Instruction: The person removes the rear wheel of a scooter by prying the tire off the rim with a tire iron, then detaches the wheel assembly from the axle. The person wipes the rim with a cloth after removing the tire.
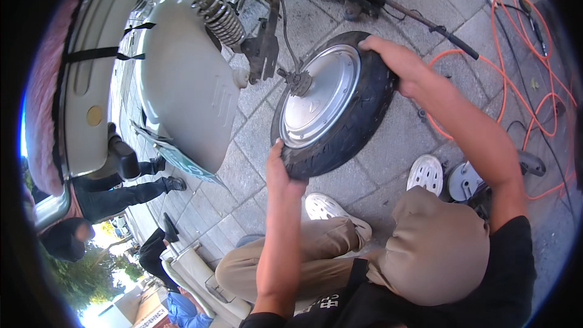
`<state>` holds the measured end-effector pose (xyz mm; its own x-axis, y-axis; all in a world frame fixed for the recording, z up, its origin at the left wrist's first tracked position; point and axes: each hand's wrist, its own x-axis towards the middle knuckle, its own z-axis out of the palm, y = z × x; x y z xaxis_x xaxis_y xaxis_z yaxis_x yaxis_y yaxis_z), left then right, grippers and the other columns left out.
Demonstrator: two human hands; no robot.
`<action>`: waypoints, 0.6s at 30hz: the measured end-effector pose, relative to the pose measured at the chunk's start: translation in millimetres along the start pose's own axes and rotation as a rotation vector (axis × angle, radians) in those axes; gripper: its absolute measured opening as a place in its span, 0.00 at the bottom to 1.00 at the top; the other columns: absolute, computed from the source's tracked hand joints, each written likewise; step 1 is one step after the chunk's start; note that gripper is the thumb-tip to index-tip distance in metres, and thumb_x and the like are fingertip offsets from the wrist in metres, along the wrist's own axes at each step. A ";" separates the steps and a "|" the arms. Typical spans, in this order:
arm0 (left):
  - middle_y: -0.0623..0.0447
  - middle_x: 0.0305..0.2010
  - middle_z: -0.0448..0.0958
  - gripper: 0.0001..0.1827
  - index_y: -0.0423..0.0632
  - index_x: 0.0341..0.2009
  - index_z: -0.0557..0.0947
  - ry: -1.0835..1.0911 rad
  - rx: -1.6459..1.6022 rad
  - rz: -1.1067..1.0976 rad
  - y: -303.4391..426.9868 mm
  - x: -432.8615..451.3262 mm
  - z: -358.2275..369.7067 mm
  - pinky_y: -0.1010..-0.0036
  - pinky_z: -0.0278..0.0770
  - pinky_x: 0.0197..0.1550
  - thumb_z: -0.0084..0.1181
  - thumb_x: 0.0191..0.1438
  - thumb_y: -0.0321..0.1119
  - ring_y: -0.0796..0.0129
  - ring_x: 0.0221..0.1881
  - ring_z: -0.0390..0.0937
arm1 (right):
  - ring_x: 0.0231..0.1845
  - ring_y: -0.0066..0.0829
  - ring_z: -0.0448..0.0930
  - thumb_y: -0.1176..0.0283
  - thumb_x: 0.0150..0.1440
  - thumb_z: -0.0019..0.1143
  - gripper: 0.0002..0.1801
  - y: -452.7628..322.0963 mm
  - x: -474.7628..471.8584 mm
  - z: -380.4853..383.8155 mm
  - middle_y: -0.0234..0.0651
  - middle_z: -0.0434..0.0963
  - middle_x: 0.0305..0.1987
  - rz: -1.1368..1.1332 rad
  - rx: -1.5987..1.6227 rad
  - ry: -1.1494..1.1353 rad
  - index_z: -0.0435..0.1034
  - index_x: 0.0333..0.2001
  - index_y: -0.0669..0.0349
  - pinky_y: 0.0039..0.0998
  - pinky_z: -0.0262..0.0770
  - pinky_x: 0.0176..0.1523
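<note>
Both my hands hold a scooter's hub-motor wheel by its black tire, tilted above the paving. My left hand grips the tire's lower left edge, thumb near the silver rim. On the upper right of the tire lies my right hand, its thumb on the sidewall. A cable runs from the wheel's axle up towards the scooter's frame. The axle is apart from the dark swingarm bracket, which hangs below a coil-spring shock absorber.
The scooter's pale rear fender and licence plate are at left. An orange hose coils at right, near a metal drum part. A long dark-handled bar extends at the top. People are at far left.
</note>
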<state>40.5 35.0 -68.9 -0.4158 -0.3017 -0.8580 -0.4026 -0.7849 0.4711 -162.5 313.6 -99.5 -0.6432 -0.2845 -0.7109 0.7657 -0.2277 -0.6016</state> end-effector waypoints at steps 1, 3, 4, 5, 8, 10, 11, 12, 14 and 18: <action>0.44 0.57 0.89 0.20 0.45 0.58 0.84 -0.020 -0.012 -0.030 5.0 -16.0 4.0 0.47 0.90 0.58 0.53 0.76 0.46 0.50 0.55 0.90 | 0.39 0.33 0.90 0.51 0.64 0.71 0.23 -7.5 -19.1 -2.8 0.35 0.90 0.44 0.006 0.048 -0.023 0.82 0.49 0.59 0.39 0.89 0.41; 0.46 0.55 0.89 0.20 0.44 0.59 0.83 -0.027 -0.052 -0.121 21.8 -35.6 -3.6 0.52 0.91 0.57 0.50 0.77 0.46 0.51 0.54 0.90 | 0.34 0.24 0.79 0.41 0.62 0.70 0.24 -18.0 -47.9 3.0 0.26 0.80 0.33 -0.025 -0.082 -0.035 0.80 0.43 0.50 0.34 0.76 0.33; 0.47 0.54 0.90 0.21 0.44 0.59 0.82 -0.039 -0.070 -0.169 25.7 -39.8 -6.3 0.54 0.91 0.57 0.49 0.77 0.46 0.52 0.54 0.90 | 0.32 0.20 0.73 0.38 0.62 0.68 0.25 -31.0 -56.7 3.1 0.21 0.71 0.28 -0.019 -0.197 -0.036 0.79 0.41 0.47 0.32 0.72 0.30; 0.50 0.45 0.90 0.20 0.47 0.53 0.84 0.061 -0.084 -0.163 27.3 -33.0 -1.5 0.62 0.91 0.39 0.51 0.75 0.50 0.59 0.41 0.90 | 0.28 0.19 0.69 0.36 0.63 0.67 0.26 -36.0 -62.4 12.8 0.19 0.65 0.26 -0.109 -0.224 -0.031 0.78 0.41 0.48 0.30 0.70 0.28; 0.54 0.35 0.86 0.29 0.48 0.46 0.86 -0.040 -0.087 -0.275 43.4 6.5 -17.5 0.71 0.78 0.28 0.52 0.71 0.63 0.66 0.28 0.80 | 0.25 0.21 0.73 0.27 0.59 0.67 0.37 -43.4 -29.8 11.7 0.24 0.69 0.25 -0.099 -0.320 -0.057 0.78 0.37 0.53 0.28 0.67 0.25; 0.53 0.39 0.86 0.37 0.49 0.49 0.85 -0.127 -0.029 -0.340 59.2 6.4 -27.2 0.71 0.77 0.30 0.49 0.68 0.73 0.65 0.34 0.81 | 0.23 0.22 0.72 0.25 0.58 0.67 0.39 -59.5 -29.2 18.0 0.25 0.68 0.25 -0.163 -0.485 -0.075 0.78 0.33 0.54 0.27 0.66 0.24; 0.51 0.43 0.85 0.38 0.48 0.52 0.85 -0.227 0.034 -0.331 58.2 6.3 -46.9 0.69 0.79 0.35 0.48 0.69 0.73 0.64 0.39 0.81 | 0.24 0.21 0.73 0.25 0.59 0.66 0.39 -61.6 -23.6 19.1 0.26 0.70 0.26 -0.165 -0.507 -0.085 0.79 0.35 0.55 0.28 0.68 0.26; 0.50 0.48 0.84 0.38 0.47 0.55 0.84 -0.341 0.104 -0.323 57.7 3.5 -48.1 0.66 0.81 0.40 0.48 0.70 0.72 0.64 0.44 0.81 | 0.24 0.21 0.74 0.25 0.60 0.65 0.39 -67.9 -14.2 16.7 0.28 0.71 0.28 -0.177 -0.529 -0.084 0.80 0.36 0.55 0.28 0.69 0.27; 0.47 0.55 0.82 0.39 0.45 0.61 0.81 -0.219 0.354 -0.084 57.5 2.5 -46.7 0.62 0.82 0.50 0.46 0.73 0.71 0.61 0.53 0.80 | 0.28 0.26 0.81 0.26 0.60 0.65 0.41 -77.8 0.1 15.3 0.37 0.79 0.32 -0.237 -0.660 -0.043 0.84 0.43 0.58 0.30 0.78 0.30; 0.44 0.68 0.77 0.40 0.37 0.76 0.69 0.035 0.899 0.865 43.2 -23.0 -13.1 0.56 0.72 0.73 0.50 0.78 0.60 0.53 0.68 0.75 | 0.26 0.34 0.83 0.22 0.62 0.58 0.52 -69.0 37.3 16.2 0.40 0.81 0.33 -0.814 -0.844 0.212 0.79 0.58 0.67 0.27 0.79 0.29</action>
<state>43.4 0.9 -31.5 -0.8058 -0.5590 -0.1953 -0.4278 0.3216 0.8447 -239.1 303.6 -78.6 -0.9867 -0.1625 -0.0076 -0.0651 0.4369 -0.8972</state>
